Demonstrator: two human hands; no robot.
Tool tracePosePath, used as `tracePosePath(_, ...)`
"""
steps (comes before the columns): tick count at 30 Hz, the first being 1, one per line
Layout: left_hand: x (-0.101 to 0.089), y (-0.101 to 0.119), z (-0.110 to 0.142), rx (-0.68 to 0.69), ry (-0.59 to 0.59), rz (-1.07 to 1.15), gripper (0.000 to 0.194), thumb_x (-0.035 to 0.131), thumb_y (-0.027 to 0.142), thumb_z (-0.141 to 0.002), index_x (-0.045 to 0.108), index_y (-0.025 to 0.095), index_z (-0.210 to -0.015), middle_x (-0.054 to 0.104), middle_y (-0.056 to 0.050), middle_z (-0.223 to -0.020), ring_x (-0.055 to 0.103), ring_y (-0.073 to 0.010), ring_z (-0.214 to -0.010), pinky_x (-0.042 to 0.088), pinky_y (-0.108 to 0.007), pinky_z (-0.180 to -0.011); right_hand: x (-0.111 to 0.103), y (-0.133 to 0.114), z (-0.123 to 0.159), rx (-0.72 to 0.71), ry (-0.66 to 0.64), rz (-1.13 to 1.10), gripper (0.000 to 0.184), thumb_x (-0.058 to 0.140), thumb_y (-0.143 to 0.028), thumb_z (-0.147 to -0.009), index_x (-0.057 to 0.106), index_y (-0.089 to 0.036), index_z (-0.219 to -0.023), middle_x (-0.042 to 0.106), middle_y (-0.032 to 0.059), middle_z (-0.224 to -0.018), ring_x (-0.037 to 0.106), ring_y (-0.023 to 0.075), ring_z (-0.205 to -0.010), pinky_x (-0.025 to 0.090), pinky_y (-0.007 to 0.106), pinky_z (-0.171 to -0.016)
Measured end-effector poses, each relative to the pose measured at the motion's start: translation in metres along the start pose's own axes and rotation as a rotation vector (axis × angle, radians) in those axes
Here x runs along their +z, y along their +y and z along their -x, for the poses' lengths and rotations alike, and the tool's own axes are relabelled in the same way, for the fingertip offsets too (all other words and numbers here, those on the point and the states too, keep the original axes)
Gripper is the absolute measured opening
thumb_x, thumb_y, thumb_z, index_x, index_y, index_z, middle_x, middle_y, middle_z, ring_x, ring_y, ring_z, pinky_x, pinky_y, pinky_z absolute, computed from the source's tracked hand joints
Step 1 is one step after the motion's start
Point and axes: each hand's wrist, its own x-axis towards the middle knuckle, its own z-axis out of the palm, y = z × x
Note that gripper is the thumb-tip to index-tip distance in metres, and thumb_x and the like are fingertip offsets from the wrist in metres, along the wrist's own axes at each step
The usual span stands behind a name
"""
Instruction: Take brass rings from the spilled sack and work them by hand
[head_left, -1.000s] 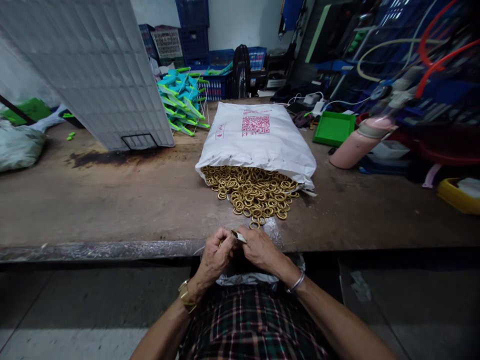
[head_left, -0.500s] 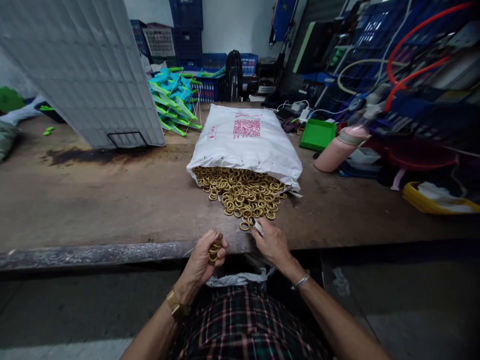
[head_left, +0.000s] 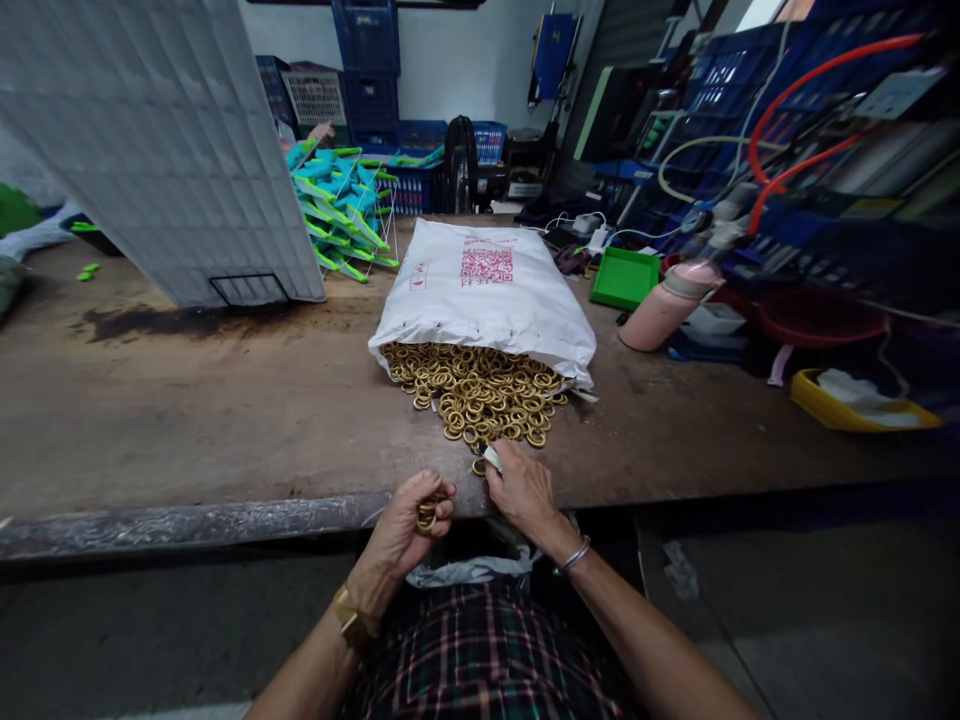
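Several brass-coloured rings sit in my left hand [head_left: 411, 520], its fingers curled around them just in front of the table edge. My right hand [head_left: 521, 490] is closed on a small white tool [head_left: 493, 458] with a black tip; its exact kind is unclear. Next to that tip, a single ring [head_left: 478, 467] lies on the wood, partly hidden by the hand. Beyond it, a heap of brass-coloured rings [head_left: 495, 405] spills from the open mouth of a white sack [head_left: 427, 290], which lies on its side with red print on top.
A tall grey ribbed panel [head_left: 172, 150] stands at the left beside a stack of turquoise and green parts [head_left: 341, 215]. To the right are a green tray [head_left: 624, 278], a leaning pink bottle [head_left: 664, 315] and a yellow tray [head_left: 825, 405]. Blue crates [head_left: 371, 95] stand behind.
My right hand has moved slightly left and toward me with the small white tool, closer to my left hand. The left hand keeps its rings. The view has shifted slightly.
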Motion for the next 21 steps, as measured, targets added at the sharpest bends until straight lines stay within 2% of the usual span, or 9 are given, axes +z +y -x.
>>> tracePosePath(3,0.004,-0.003,-0.002,0.072,0.007,-0.167,0.033,0.070,0.038,-0.064,0.046,0.016,-0.071,0.052,0.003,-0.066,0.042,-0.0036,-0.046,0.025,-0.013,-0.037,0.001,0.000,0.000,0.010,-0.001,0.009,0.017,0.046,-0.021,-0.083,0.053,-0.021,-0.099,0.059,0.0045,-0.096,0.053,0.0168,-0.075,0.026,0.028,-0.059)
tracePosePath(5,0.007,-0.006,-0.004,0.142,0.048,-0.357,0.030,0.066,0.041,-0.067,0.049,0.017,-0.075,0.049,0.005,-0.059,0.039,-0.0043,-0.042,0.025,-0.015,-0.036,0.002,0.000,0.000,0.008,0.008,0.004,0.016,0.045,-0.020,-0.083,0.053,-0.021,-0.097,0.059,0.0043,-0.094,0.053,0.0164,-0.073,0.025,0.028,-0.058)
tracePosePath(9,0.009,-0.009,-0.011,0.299,0.074,-0.696,0.027,0.059,0.038,-0.073,0.058,0.015,-0.088,0.041,0.008,-0.046,0.035,-0.0054,-0.039,0.025,-0.017,-0.039,0.002,0.004,-0.003,-0.022,0.044,-0.049,0.011,0.045,-0.016,-0.082,0.053,-0.019,-0.088,0.059,0.0041,-0.087,0.051,0.0154,-0.073,0.026,0.027,-0.060)
tracePosePath(15,0.010,-0.006,-0.024,0.362,0.072,-0.765,0.027,0.055,0.036,-0.075,0.060,0.014,-0.090,0.038,0.009,-0.045,0.031,-0.0054,-0.038,0.023,-0.017,-0.040,0.003,0.017,-0.016,-0.042,0.140,-0.212,0.013,0.040,-0.016,-0.082,0.051,-0.018,-0.076,0.055,0.0033,-0.075,0.047,0.0142,-0.068,0.028,0.025,-0.060)
tracePosePath(21,0.017,-0.001,-0.030,0.355,0.085,-0.772,0.028,0.054,0.038,-0.074,0.059,0.015,-0.089,0.037,0.010,-0.041,0.031,-0.0057,-0.034,0.022,-0.017,-0.037,0.002,0.023,-0.025,-0.026,0.163,-0.590,0.018,0.039,-0.028,-0.081,0.048,-0.019,-0.068,0.050,-0.0008,-0.063,0.042,0.0123,-0.058,0.031,0.023,-0.056)
